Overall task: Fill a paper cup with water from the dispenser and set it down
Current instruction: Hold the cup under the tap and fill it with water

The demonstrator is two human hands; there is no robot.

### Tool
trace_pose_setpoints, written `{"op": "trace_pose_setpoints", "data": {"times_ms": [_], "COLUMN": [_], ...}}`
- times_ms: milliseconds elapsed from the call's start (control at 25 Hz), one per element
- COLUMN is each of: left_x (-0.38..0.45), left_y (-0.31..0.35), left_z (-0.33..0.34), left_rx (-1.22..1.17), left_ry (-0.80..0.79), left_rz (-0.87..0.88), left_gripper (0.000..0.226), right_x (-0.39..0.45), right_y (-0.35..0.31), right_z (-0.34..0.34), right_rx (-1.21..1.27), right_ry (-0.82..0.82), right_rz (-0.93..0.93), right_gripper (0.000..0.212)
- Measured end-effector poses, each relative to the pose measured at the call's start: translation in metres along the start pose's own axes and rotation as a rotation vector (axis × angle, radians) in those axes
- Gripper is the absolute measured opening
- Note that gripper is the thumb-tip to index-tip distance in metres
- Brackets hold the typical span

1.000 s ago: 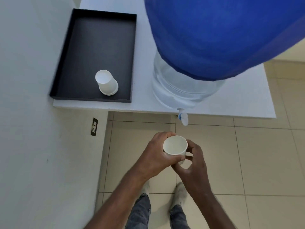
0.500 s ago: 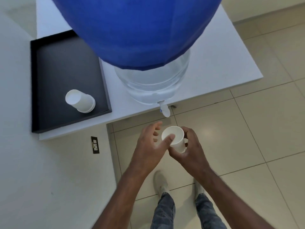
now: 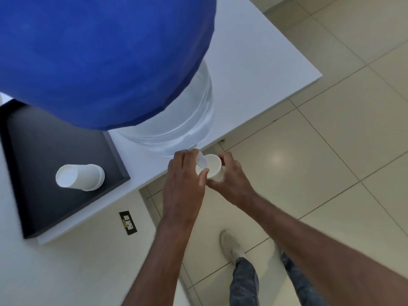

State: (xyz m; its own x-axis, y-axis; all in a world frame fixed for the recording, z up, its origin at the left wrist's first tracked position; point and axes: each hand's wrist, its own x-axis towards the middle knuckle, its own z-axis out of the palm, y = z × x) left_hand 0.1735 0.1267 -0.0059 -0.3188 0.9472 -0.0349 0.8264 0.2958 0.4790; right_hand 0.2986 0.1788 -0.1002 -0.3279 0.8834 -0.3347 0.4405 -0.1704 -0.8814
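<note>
A white paper cup point(image 3: 213, 167) is held upright directly under the white tap point(image 3: 201, 161) of the water dispenser point(image 3: 176, 124), a clear base with a large blue bottle point(image 3: 99, 51) on top. My right hand point(image 3: 229, 180) grips the cup from the right side. My left hand point(image 3: 184, 173) touches the cup's left rim with its thumb, its fingers up by the tap. The cup's inside looks white; I cannot tell whether water is in it.
The dispenser stands on a white table point(image 3: 254, 62), near its front edge. A black tray point(image 3: 44, 151) on the left holds a stack of upturned paper cups point(image 3: 80, 177). A wall socket point(image 3: 128, 222) and tiled floor point(image 3: 309, 151) lie below; my shoes are beneath.
Both hands have raised the cup up and forward until it sits right under the tap. My left fingers have reached the tap. The camera has moved closer and tilted.
</note>
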Motion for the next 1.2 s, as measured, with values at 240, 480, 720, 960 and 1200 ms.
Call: {"op": "trace_pose_setpoints", "data": {"times_ms": [240, 480, 720, 960, 1200], "left_x": [0.007, 0.017, 0.016, 0.017, 0.018], "left_y": [-0.001, -0.007, -0.002, -0.004, -0.002], "left_z": [-0.004, -0.008, -0.004, -0.005, -0.005], "left_rx": [-0.100, -0.334, -0.425, -0.414, -0.439], "left_ry": [0.006, 0.057, 0.147, 0.147, 0.145], "left_rz": [-0.042, -0.200, -0.175, -0.169, -0.184], "left_gripper": [0.041, 0.025, 0.014, 0.014, 0.014], "right_x": [0.012, 0.018, 0.020, 0.019, 0.017], "right_y": [-0.010, -0.005, 0.001, 0.000, 0.001], "right_z": [0.008, 0.012, 0.012, 0.012, 0.012], "right_rx": [0.009, -0.002, -0.009, -0.008, 0.007], "right_ry": [0.035, 0.027, 0.039, 0.044, 0.045], "right_rz": [-0.089, -0.122, -0.113, -0.108, -0.112], "right_gripper": [0.057, 0.061, 0.062, 0.064, 0.062]}}
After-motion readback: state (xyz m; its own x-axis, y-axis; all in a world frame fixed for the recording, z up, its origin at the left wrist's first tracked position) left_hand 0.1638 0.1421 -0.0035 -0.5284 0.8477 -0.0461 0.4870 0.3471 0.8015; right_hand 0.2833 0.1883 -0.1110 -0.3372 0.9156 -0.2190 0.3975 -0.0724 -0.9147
